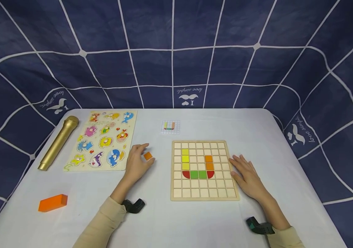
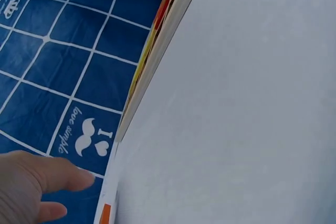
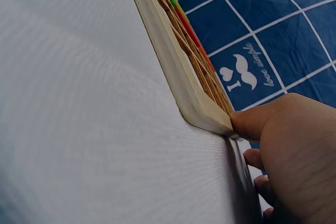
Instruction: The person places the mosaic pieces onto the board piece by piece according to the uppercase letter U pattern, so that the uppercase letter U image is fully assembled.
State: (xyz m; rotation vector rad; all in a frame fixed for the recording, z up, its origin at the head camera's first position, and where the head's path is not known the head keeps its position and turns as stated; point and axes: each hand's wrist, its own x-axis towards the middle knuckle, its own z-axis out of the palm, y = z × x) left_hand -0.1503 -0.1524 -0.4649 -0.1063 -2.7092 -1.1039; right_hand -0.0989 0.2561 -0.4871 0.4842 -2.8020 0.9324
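Note:
A small orange tile (image 1: 148, 156) lies on the white table between the parted thumb and fingers of my left hand (image 1: 137, 162). The left wrist view shows that orange tile (image 2: 105, 214) on the table, with a gap to the left hand (image 2: 39, 184). To the right is a wooden grid board (image 1: 204, 193) holding yellow, red, green and orange tiles in a U shape. My right hand (image 1: 249, 177) rests at the board's right edge, fingers extended. In the right wrist view, the thumb of the right hand (image 3: 302, 153) touches the board's corner (image 3: 207, 116).
A small pattern card (image 1: 170, 127) lies behind the board, showing a similar U. On the left are an animal peg puzzle (image 1: 102, 141), a gold microphone (image 1: 58, 143) and an orange block (image 1: 53, 203). A blue checked cloth (image 1: 173, 62) hangs beyond the table.

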